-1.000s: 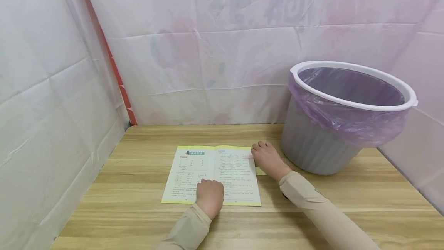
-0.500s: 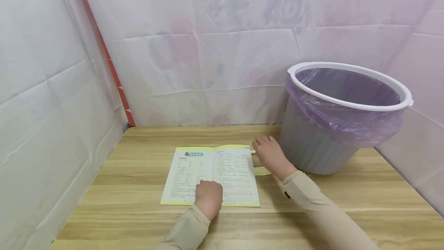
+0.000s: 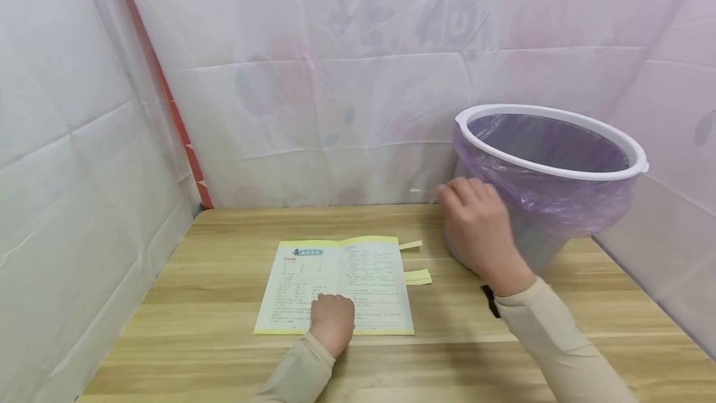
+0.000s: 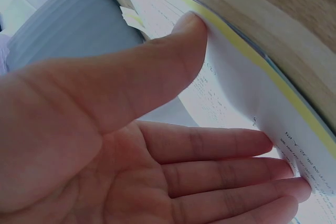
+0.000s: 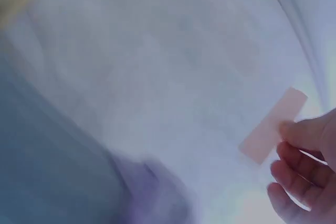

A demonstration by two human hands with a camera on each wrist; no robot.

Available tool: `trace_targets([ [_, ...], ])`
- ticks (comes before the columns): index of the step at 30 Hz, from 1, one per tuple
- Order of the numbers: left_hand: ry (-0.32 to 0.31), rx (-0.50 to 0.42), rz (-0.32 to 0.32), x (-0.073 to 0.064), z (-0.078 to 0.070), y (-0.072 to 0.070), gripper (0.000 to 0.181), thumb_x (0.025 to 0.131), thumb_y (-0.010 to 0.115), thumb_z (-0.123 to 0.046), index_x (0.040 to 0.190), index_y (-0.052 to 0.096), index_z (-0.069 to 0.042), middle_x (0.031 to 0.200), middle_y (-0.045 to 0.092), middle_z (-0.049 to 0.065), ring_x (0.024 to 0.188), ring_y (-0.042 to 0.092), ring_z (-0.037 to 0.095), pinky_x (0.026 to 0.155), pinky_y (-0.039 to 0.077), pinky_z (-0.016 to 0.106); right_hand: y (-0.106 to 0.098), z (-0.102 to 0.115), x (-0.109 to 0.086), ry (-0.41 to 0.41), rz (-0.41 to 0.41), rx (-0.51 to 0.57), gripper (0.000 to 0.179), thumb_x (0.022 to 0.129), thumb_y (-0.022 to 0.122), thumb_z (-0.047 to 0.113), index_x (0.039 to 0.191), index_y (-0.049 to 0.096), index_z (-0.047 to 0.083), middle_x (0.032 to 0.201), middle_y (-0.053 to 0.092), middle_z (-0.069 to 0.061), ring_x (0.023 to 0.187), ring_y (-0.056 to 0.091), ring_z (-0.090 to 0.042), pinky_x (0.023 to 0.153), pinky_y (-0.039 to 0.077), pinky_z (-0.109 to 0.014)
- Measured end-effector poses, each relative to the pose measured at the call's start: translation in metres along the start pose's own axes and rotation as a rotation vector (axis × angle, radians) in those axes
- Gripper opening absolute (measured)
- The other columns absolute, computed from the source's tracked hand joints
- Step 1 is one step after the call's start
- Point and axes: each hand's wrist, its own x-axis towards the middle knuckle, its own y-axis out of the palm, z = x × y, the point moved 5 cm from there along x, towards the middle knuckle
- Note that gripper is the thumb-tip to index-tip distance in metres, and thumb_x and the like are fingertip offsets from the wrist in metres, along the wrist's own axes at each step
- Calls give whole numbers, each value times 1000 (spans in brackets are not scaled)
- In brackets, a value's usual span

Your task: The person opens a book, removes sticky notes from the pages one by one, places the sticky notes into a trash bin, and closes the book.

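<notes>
An open booklet (image 3: 375, 294) with yellow page edges lies on the wooden table. My left hand (image 3: 334, 322) rests on its lower middle near the fold; in the left wrist view the thumb and the straight fingers touch the pages. My right hand (image 3: 478, 222) is raised in front of the bin. Between its thumb and fingers it pinches a small pink sticky strip (image 5: 262, 136), plain in the right wrist view. Yellow sticky strips (image 3: 417, 277) stick out from the booklet's right edge, with a narrower yellow strip (image 3: 411, 245) higher up.
A grey bin (image 3: 534, 235) with a white rim (image 3: 559, 170) stands on the table at the right. Its purple plastic bag (image 3: 587, 207) hangs over the outside. White sheets (image 3: 335, 104) close in the table at the back and both sides.
My right hand has lifted off the booklet's upper right edge with the pink strip and moved right, up beside the bin. The yellow strips show now. My left hand stays on the page.
</notes>
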Motion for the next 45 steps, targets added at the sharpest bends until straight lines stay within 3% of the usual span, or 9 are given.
trace_targets([
  [4,-1,-4,-11,-1,0,1,34,79,77,-31,96,73,-1,99,71,17,105,65,36,92,52,45,-40,-20,19,161,-225,-107,9,89,54,-2,87,63,-3,76,57,-21,66,49,-46,56,35,-55],
  [6,-4,-5,-11,-1,1,1,35,79,77,-31,96,73,-1,100,71,18,105,65,36,92,52,45,-54,-36,21,283,-244,-136,9,90,57,1,88,65,-3,78,58,-23,69,49,-48,60,34,-58],
  [11,-2,1,-21,-1,1,1,37,78,78,-31,97,73,0,100,71,18,104,65,35,91,52,44,-71,-72,14,506,-132,-186,13,89,57,1,91,68,-6,85,58,-27,81,49,-51,72,35,-61],
  [22,-1,-12,-22,0,0,2,34,78,77,-30,95,73,0,98,71,18,104,65,35,90,52,44,-78,-90,4,753,42,-241,19,88,54,-1,95,70,-8,91,59,-30,89,50,-49,81,34,-63],
  [30,-2,-12,-12,0,1,1,33,79,77,-28,96,73,0,100,71,18,105,65,36,91,52,45,-77,-89,1,775,86,-249,22,86,49,-3,97,68,-8,92,56,-32,92,48,-52,81,33,-65],
  [34,-1,-26,-5,0,1,1,31,80,76,-26,96,72,0,99,71,19,105,64,37,92,51,46,-73,-72,5,599,-15,-258,19,89,51,0,95,67,-9,88,58,-32,80,48,-54,67,34,-65],
  [37,-7,-30,-3,1,2,0,31,80,76,-26,96,72,0,98,71,18,104,64,36,91,52,45,-58,-48,3,441,-60,-160,11,86,56,-4,89,65,-9,80,58,-29,72,48,-52,61,35,-61],
  [40,-15,-32,-3,0,2,0,30,80,75,-25,96,72,0,98,71,18,103,65,36,90,52,45,-30,-26,-9,415,63,46,7,82,61,-10,87,65,-8,77,61,-24,70,54,-45,64,43,-54],
  [45,-20,-42,-4,0,1,0,29,81,75,-24,96,72,1,99,71,18,104,65,36,92,51,45,36,-2,-52,621,516,381,10,88,59,-5,94,66,-10,78,66,-19,64,61,-29,61,53,-43],
])
